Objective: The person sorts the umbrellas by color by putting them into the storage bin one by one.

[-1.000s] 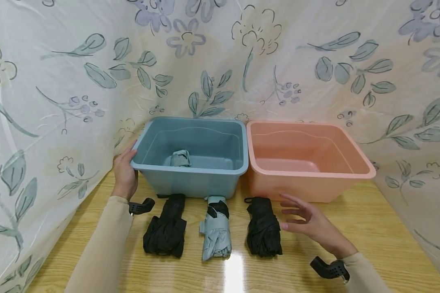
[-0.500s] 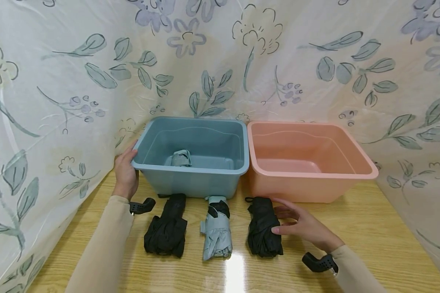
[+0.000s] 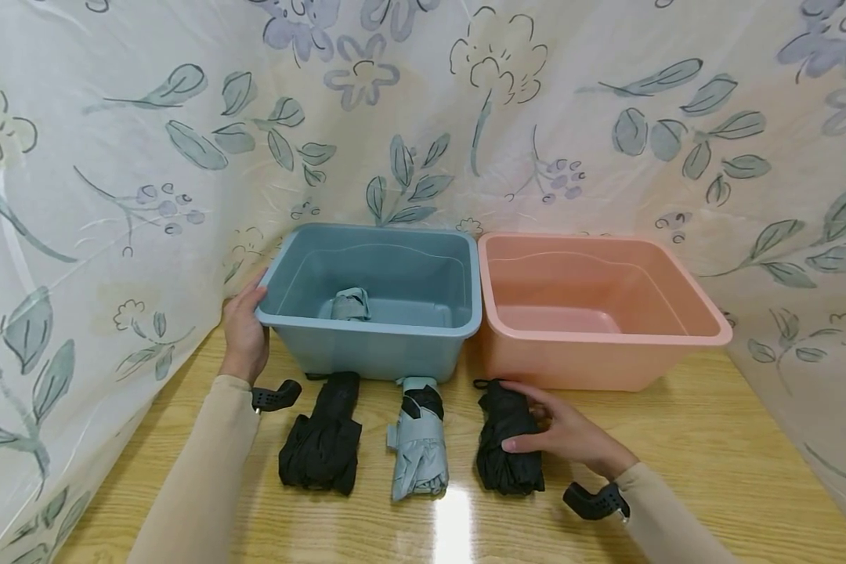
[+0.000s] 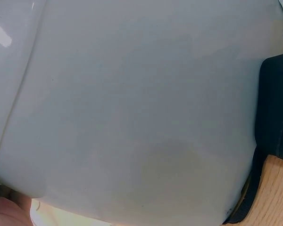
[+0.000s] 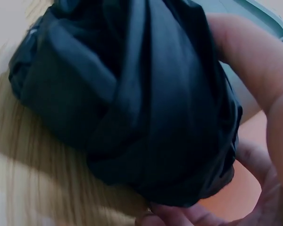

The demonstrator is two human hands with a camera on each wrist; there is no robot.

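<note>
My right hand curls round the rightmost black folding umbrella, thumb on top and fingers at its far right side. In the right wrist view, thumb and fingers surround the black folds. My left hand holds the left rim of the blue tub; its outer wall fills the left wrist view, which shows little of the hand. Between the hands lie a grey-blue folding umbrella and another black folding umbrella on the table. A grey-blue folded fabric item is inside the blue tub, partly hidden by the front rim.
A pink tub stands right of the blue tub, their rims close together. Both tubs are at the back of the wooden table. A floral sheet hangs behind and along both sides. Each wrist wears a black camera mount.
My right hand has moved left from beside the rightmost black umbrella onto it, and its fingers have closed round it. The left hand stays on the blue tub's rim.
</note>
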